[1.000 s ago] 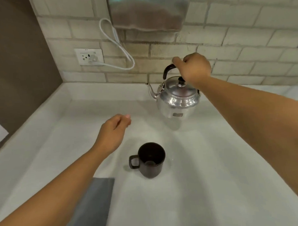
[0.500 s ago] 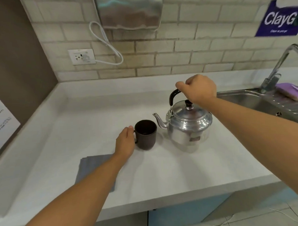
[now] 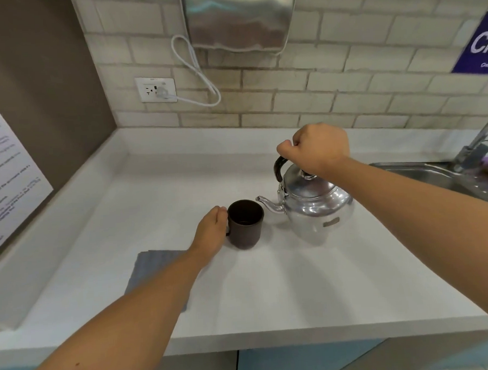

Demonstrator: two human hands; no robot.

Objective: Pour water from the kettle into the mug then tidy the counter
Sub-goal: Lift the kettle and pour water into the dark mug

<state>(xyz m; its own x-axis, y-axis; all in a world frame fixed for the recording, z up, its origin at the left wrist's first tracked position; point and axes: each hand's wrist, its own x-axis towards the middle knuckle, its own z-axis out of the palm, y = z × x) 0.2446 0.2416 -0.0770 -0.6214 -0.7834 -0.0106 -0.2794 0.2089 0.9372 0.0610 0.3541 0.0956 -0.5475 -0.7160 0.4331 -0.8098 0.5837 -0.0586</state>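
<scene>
The kettle (image 3: 315,207) is now sitting just right of the mug (image 3: 246,224), its spout tip almost touching the rim, where a second ago it was well back near the wall. The left hand (image 3: 211,232), hanging loose over the counter (image 3: 297,288) a second ago, is now curling against the mug's handle side; the handle is hidden, so whether it is truly gripping or only steadying is hard to say. The right hand (image 3: 316,149) is staying fisted round the kettle's black handle. So the lining-up looks finished and the pour is probably next: tipping the spout over the rim.

Room is good behind and left of the mug. The cloth (image 3: 154,270) is lying near the left forearm, close to the front edge. The sink (image 3: 421,171) is opening to the right, behind the right forearm.
</scene>
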